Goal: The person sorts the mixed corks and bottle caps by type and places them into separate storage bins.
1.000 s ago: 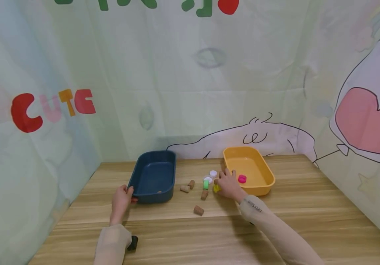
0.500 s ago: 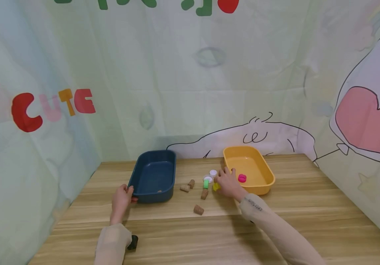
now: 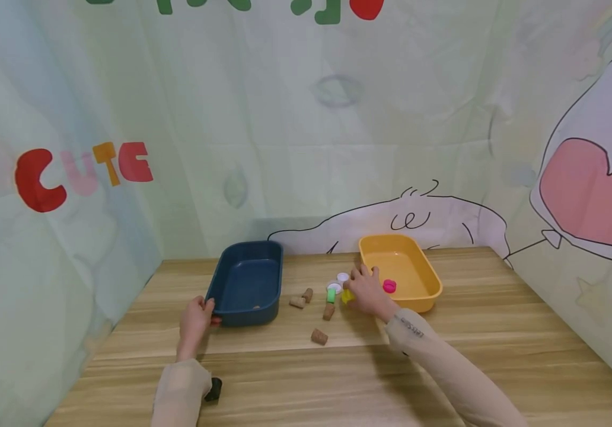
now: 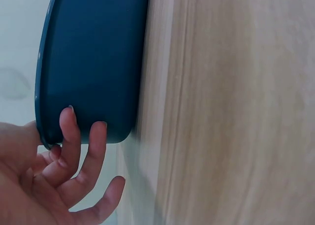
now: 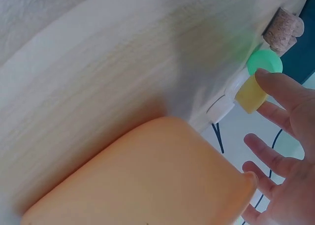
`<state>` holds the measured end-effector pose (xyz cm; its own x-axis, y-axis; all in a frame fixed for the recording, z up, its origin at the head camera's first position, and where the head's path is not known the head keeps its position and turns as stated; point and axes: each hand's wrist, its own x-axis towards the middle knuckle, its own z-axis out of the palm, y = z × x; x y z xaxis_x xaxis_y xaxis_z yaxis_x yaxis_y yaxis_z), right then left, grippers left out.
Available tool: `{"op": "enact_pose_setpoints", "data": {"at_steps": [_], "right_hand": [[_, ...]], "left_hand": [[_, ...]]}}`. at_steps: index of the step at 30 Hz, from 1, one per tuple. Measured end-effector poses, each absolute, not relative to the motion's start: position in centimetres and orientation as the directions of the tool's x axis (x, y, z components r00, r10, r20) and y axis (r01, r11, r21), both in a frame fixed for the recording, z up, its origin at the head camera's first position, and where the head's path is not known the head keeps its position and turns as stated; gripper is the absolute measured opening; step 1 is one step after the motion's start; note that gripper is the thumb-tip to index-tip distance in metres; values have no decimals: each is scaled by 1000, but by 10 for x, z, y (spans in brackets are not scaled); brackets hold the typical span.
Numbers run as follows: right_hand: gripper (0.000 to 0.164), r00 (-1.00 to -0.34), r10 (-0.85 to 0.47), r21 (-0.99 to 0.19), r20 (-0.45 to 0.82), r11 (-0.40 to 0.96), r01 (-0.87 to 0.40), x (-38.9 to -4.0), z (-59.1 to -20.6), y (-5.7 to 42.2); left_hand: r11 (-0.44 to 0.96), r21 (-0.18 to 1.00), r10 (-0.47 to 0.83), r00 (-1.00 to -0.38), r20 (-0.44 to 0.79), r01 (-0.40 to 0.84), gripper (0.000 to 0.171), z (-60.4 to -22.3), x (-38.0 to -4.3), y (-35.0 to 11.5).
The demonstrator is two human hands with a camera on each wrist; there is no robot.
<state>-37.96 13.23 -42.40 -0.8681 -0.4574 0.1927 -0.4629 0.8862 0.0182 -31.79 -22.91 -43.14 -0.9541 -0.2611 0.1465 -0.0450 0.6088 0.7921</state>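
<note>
My left hand [image 3: 195,323] grips the near left corner of the blue plastic tray [image 3: 249,317]. In the left wrist view its fingers [image 4: 97,141] lie along the tray's outer wall, with the thumb mostly hidden at the rim. My right hand [image 3: 370,293] pinches a yellow bottle cap [image 5: 251,94] between thumb and index finger, its other fingers spread. That hand is over the left edge of the yellow tray [image 3: 434,290]. Right beside the yellow cap lie a green cap [image 3: 331,295] and two white caps [image 3: 343,277]. A pink cap [image 3: 389,286] sits inside the yellow tray.
Several corks lie between the trays, among them one cork [image 3: 319,336] nearer the front and another cork [image 3: 329,311] below the green cap. A small brown bit [image 3: 256,307] shows inside the blue tray. A printed cloth [image 3: 306,148] hangs behind the wooden table [image 3: 295,385].
My right hand has shifted slightly toward the back with the yellow bottle cap. My left hand and both trays hold their places.
</note>
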Motion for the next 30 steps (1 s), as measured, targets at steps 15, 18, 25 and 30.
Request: {"op": "enact_pose_setpoints", "data": {"at_steps": [15,18,25,30], "right_hand": [[33,-859,-457,18,230,885,-466,-377,-413,134],[32,-858,-457,8,233,883,-468,-375,-410,134],[32,-838,-470,0,277,872,-489,-373,-405,136],[32,-810,-479,-6,338,860,-510,-372,-402,139]], "left_hand": [[618,784,-272,-949,158,-46,29,-431,-317,-228],[616,786,-274,-949,154,-51,29,-430,-317,-228],[614,787,-271,-951,152,-49,29,-430,-317,-228],[612,789,-270,-950,155,-45,30,-431,-317,-228]]}}
